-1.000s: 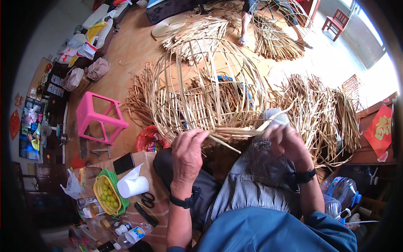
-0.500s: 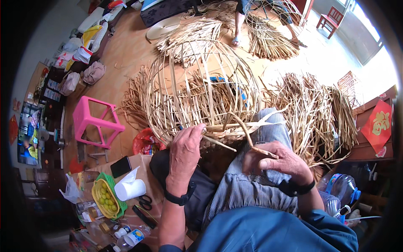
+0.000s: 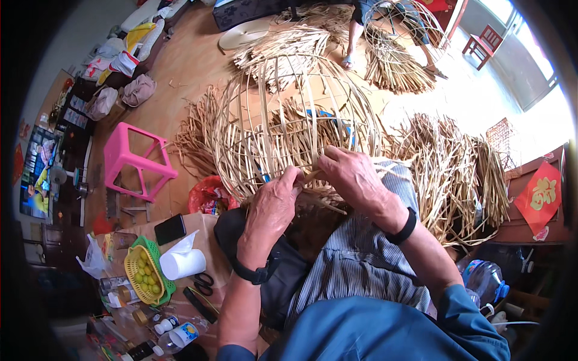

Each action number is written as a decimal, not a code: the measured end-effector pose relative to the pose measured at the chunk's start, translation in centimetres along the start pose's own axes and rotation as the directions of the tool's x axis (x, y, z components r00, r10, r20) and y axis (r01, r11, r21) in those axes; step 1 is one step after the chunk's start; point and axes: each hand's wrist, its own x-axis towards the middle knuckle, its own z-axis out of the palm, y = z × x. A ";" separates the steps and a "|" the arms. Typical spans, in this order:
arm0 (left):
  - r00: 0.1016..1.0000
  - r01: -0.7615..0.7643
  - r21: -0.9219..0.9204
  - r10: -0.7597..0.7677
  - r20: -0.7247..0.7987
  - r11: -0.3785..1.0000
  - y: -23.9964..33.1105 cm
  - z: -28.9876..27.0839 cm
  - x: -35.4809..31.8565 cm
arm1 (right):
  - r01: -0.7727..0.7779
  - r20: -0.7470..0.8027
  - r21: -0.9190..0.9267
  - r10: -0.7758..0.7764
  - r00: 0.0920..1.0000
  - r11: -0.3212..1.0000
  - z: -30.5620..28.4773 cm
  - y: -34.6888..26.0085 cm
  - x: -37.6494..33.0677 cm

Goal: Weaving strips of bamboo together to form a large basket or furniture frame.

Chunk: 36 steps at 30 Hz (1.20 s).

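Left hand (image 3: pixel 269 207) and right hand (image 3: pixel 356 180) pinch flat strips (image 3: pixel 310 176) at a rounded lattice (image 3: pixel 313 117).

Head camera: left fisheye, on my head
Faces: down, over my hands (image 3: pixel 268 209)
Nearness: close above my lap (image 3: pixel 355 262)

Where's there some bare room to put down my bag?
A mostly bare patch of floor lies between the pink stool, cloth bags and straw pile. A smaller one is tabletop between the black phone, paper roll and dark trouser leg. It's crowded around the basket frame and among the bottles.
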 end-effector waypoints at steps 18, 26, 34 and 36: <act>0.986 0.168 -0.211 -0.163 0.042 0.963 -2.3 0.8 0.8 | -0.127 0.014 0.145 0.126 0.992 0.981 -1.7 2.4 -7.8; 0.989 0.124 -0.273 -0.139 -0.039 0.954 -5.0 1.9 0.3 | -0.659 -0.281 0.264 0.710 0.646 0.704 -5.7 15.9 -27.4; 0.989 0.117 -0.248 -0.134 -0.054 0.962 -5.7 2.1 0.5 | -0.847 0.149 0.510 0.985 -0.087 -0.152 -0.5 21.8 -50.6; 0.987 0.136 -0.226 -0.153 -0.059 0.965 -5.7 2.0 0.5 | -0.842 0.146 0.500 0.978 -0.148 -0.202 3.4 21.6 -51.7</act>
